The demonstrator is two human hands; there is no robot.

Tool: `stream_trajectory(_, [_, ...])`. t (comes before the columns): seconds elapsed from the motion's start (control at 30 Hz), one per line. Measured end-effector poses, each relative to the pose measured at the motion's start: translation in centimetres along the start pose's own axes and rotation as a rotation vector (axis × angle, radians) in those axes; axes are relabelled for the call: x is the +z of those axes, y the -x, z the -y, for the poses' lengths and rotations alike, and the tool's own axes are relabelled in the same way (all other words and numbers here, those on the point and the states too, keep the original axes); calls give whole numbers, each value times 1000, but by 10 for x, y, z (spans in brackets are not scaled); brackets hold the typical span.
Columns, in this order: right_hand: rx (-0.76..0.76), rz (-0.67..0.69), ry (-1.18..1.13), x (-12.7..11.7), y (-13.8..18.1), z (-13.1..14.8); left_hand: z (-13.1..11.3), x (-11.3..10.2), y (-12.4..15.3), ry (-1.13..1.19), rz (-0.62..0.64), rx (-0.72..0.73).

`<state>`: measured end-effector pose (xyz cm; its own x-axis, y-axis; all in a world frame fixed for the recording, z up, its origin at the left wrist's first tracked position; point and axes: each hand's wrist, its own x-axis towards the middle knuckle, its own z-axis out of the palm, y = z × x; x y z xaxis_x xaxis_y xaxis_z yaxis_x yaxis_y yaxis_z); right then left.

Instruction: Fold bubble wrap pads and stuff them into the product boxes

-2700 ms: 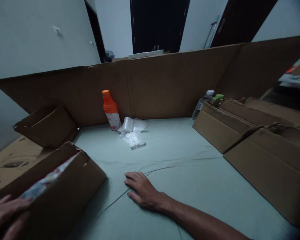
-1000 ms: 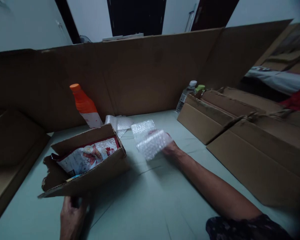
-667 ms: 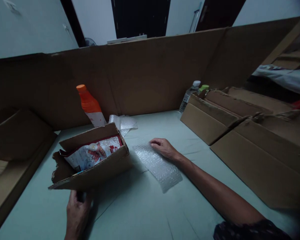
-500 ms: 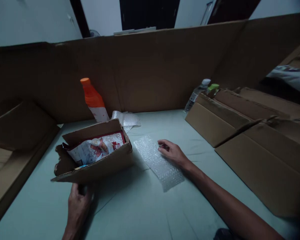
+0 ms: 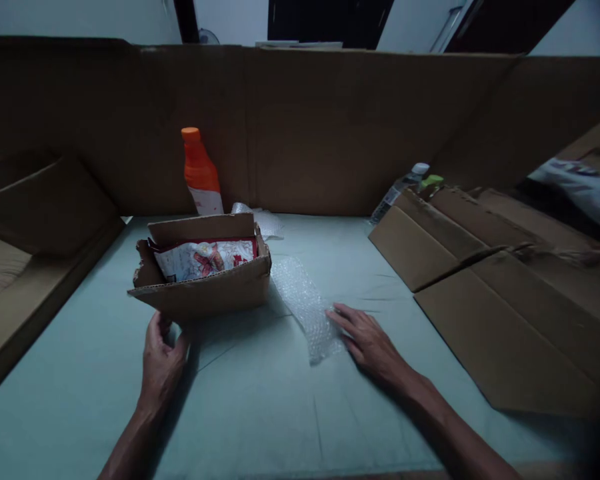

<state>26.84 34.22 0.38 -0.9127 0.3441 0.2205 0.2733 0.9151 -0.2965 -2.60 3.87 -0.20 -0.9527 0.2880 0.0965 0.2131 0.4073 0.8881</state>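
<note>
An open cardboard box (image 5: pixel 215 293) sits on the pale green cloth left of centre. In it lies a printed food packet (image 5: pixel 207 260) in white and red. My left hand (image 5: pixel 163 357) is at the box's front lower edge, thumb and fingers apart. Whether its fingertips touch the box is hard to see. A sheet of bubble wrap (image 5: pixel 300 300) lies flat to the right of the box. My right hand (image 5: pixel 367 337) is at the near right edge of this sheet, fingers stretched out and the fingertips over or on it.
An orange-capped bottle (image 5: pixel 203 177) stands behind the box, beside another piece of bubble wrap (image 5: pixel 267 223). Cardboard boxes (image 5: pixel 460 287) line the right side, with a clear bottle (image 5: pixel 400 190) behind them. More cardboard (image 5: pixel 55 213) is at left, and a tall cardboard wall (image 5: pixel 330 133) closes the back.
My right hand has come nearer to me along the bubble wrap, and its fingers have straightened. My left hand stays by the box. The camera view has tilted and shifted.
</note>
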Motion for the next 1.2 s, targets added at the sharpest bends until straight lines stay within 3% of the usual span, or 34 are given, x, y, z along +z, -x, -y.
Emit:
stream_trajectory(0.13, [-169, -50, -153, 10, -18, 30, -3, -5, 51, -128, -171, 137])
stream_trajectory(0.23, [-189, -58, -268, 7, -20, 45, 3, -4, 85, -156, 10, 349])
stream_trajectory(0.33, [-117, 10, -263, -1, -14, 50, 8, 3, 103, -145, 176, 538])
stream_trajectory(0.43, [-100, 158, -182, 0, -10, 58, 6, 13, 105, -131, 238, 611])
stream_trajectory(0.5, [-113, 180, -123, 8, -13, 64, 1, 21, 104, -120, 293, 630])
stream_trajectory(0.6, [-98, 102, -99, 22, -21, 69, -8, 31, 104, -107, 392, 636])
stream_trajectory(0.7, [-108, 74, -224, 20, -24, 72, -15, 34, 108, -86, 484, 624])
stream_trajectory(0.83, [-100, 318, -559, 0, -19, 82, -24, 37, 115, 15, 593, 566])
stream_trajectory(0.9, [-31, 458, -695, -6, -18, 89, -29, 43, 116, 74, 653, 488])
stream_trajectory(0.97, [54, 511, -792, -7, -19, 95, -35, 53, 116, 115, 685, 368])
stream_trajectory(1.07, [174, 376, -876, -7, -17, 95, -44, 66, 112, 123, 654, 215])
stream_trajectory(1.13, [250, 238, -865, -11, -11, 90, -47, 71, 109, 127, 610, 223])
stream_trajectory(1.2, [259, 183, -848, -19, 0, 83, -46, 71, 107, 145, 594, 271])
